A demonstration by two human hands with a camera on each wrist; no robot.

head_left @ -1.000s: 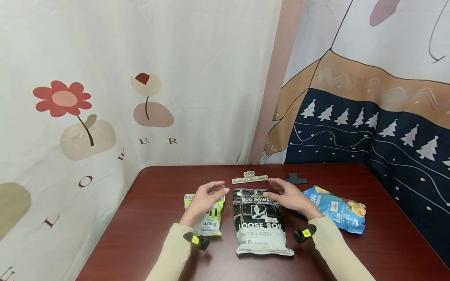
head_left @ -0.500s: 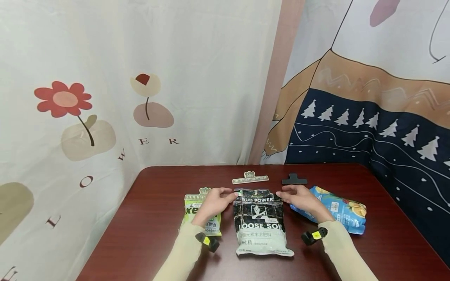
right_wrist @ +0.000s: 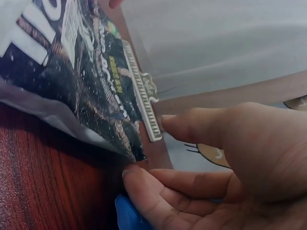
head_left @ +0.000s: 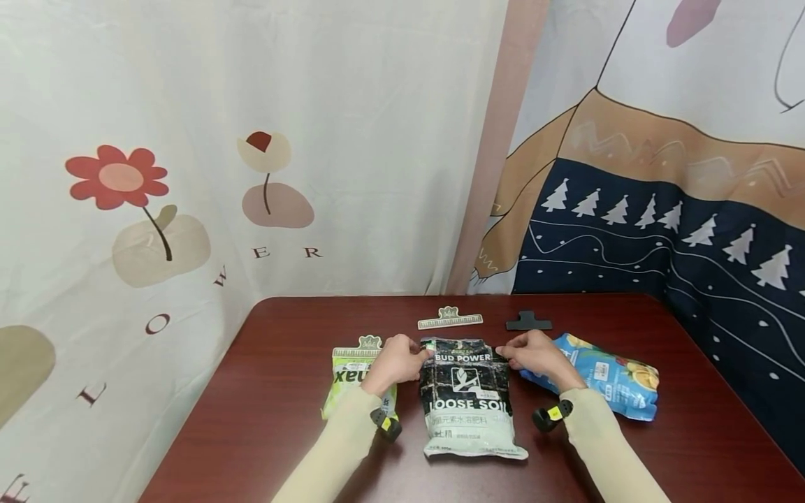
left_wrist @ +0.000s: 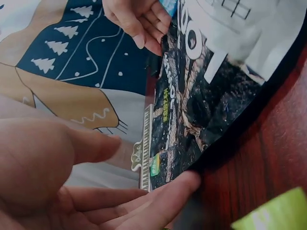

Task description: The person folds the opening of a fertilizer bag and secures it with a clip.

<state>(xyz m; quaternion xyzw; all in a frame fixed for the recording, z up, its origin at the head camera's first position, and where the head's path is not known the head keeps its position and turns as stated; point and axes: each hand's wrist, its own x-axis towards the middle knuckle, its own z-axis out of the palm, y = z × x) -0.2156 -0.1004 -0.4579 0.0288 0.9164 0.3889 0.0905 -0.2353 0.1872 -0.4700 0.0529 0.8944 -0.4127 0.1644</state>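
A black-and-white bag of loose soil (head_left: pixel 465 398) lies flat on the table, its printed side up. At its upper left corner is my left hand (head_left: pixel 397 363); in the left wrist view the thumb stands apart from the fingers (left_wrist: pixel 184 184), which reach the bag's edge. My right hand (head_left: pixel 542 358) is at the upper right corner. There the right wrist view shows thumb and fingers (right_wrist: pixel 139 184) spread around the corner, not pinching it. A cream ruler-marked clip (head_left: pixel 449 319) lies just beyond the bag's top edge.
Left of the soil bag lies a green packet (head_left: pixel 346 381) with a similar clip (head_left: pixel 358 349) across its top, partly behind my left arm. A blue pouch (head_left: pixel 619 381) is on the right. A dark clip (head_left: pixel 528 321) lies near the back edge of the table (head_left: pixel 251 433).
Both hands have come down to the bag's upper corners. The left moved right; the right shifted from over the bag's top out to its right corner. The bag has stayed in place.
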